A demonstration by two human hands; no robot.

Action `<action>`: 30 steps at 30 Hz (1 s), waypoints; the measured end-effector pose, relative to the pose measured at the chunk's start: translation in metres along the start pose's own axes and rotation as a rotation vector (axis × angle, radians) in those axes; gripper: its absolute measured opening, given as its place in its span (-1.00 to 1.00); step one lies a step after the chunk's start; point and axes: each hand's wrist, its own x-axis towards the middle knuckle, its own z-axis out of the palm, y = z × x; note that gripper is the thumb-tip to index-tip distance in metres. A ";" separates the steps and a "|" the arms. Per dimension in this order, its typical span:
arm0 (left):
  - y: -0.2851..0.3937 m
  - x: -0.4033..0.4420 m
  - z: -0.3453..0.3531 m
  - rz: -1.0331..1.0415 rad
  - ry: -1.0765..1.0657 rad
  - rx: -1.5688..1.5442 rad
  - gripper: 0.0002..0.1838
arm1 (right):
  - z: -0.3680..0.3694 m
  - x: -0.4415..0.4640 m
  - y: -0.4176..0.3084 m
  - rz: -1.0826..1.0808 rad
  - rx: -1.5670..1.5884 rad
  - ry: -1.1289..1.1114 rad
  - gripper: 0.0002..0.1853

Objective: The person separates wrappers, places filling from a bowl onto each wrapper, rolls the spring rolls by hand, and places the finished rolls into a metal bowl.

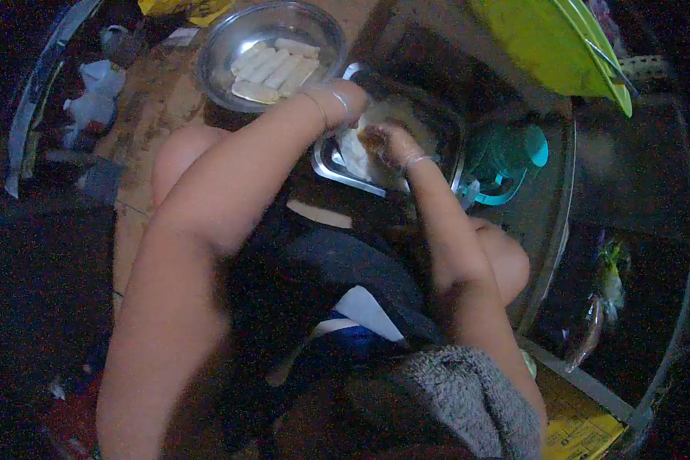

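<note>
A rectangular metal tray [350, 175] sits between my knees with soft white sheet-like pieces [353, 153] in it. My left hand [348, 101], in a clear plastic glove, is over the tray's left side; its fingers are mostly hidden behind the hand. Inside the tray, my gloved right hand [397, 146] has its fingers curled at a brown clump [372, 140] beside the white pieces. Dim light and blur hide exactly how the fingers meet it. Beyond my left wrist, a round steel bowl [209, 73] contains several pale rolls [272, 70] lying side by side.
Right of the tray stands a teal-handled jug [506, 165]. A large yellow-green basin or lid [560, 50] leans at the upper right. Farther right lie a green vegetable in plastic [609, 284] and yellow packaging [583, 433]. White plastic bags [96, 96] are at the left.
</note>
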 end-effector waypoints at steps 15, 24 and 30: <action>0.069 0.026 0.028 0.154 -0.011 0.080 -0.72 | -0.078 -0.017 -0.002 -0.081 -0.668 0.118 -0.50; 0.103 0.041 0.074 0.240 0.003 0.261 -0.76 | -0.112 -0.007 0.046 0.084 -0.711 0.152 -0.45; 0.110 0.045 0.075 0.245 0.049 0.219 -0.79 | -0.166 0.018 0.084 -0.106 -0.783 0.542 -0.46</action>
